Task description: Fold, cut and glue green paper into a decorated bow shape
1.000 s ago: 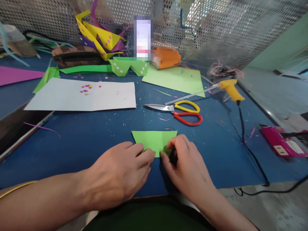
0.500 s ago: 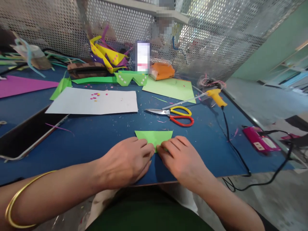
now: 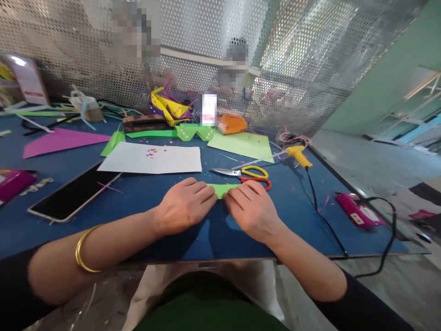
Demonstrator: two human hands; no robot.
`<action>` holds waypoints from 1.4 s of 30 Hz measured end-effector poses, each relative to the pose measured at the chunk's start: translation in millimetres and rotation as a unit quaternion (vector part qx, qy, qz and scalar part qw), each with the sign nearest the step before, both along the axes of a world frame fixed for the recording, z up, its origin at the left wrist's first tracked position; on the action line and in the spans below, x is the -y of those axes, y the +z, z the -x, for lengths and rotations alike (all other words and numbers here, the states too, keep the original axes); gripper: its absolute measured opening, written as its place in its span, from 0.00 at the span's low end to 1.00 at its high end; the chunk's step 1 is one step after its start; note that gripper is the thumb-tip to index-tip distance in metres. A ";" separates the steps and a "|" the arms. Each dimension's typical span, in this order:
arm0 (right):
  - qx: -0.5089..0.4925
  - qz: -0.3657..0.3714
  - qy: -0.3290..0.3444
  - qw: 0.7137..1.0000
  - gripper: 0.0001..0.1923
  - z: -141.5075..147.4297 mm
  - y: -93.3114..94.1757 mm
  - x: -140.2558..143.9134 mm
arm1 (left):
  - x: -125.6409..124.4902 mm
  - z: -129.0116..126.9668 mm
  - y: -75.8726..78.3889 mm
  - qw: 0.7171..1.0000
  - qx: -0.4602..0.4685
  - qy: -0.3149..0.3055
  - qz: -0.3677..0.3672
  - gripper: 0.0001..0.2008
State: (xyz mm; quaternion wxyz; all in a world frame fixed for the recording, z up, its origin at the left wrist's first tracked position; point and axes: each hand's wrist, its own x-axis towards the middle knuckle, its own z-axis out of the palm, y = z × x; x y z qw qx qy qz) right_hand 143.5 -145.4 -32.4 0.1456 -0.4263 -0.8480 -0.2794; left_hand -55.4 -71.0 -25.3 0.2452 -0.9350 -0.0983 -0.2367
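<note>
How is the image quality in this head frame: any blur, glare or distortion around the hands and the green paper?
Head view: left hand and right hand are sharp on the folded green paper piece; perforated metal screen glares bright; edges bend with wide-angle distortion; pixelated patches sit behind.

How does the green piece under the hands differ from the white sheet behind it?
The green paper piece is smaller and mostly covered by the left hand and right hand; the white sheet is larger, untouched and sprinkled with pink bits. Both lie flat on the blue table.
</note>
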 end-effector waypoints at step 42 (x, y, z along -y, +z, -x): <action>-0.737 0.378 -0.026 0.560 0.14 18.8 -7.2 -71.1 | -29.9 -18.3 -10.8 0.456 0.398 0.085 0.791 0.09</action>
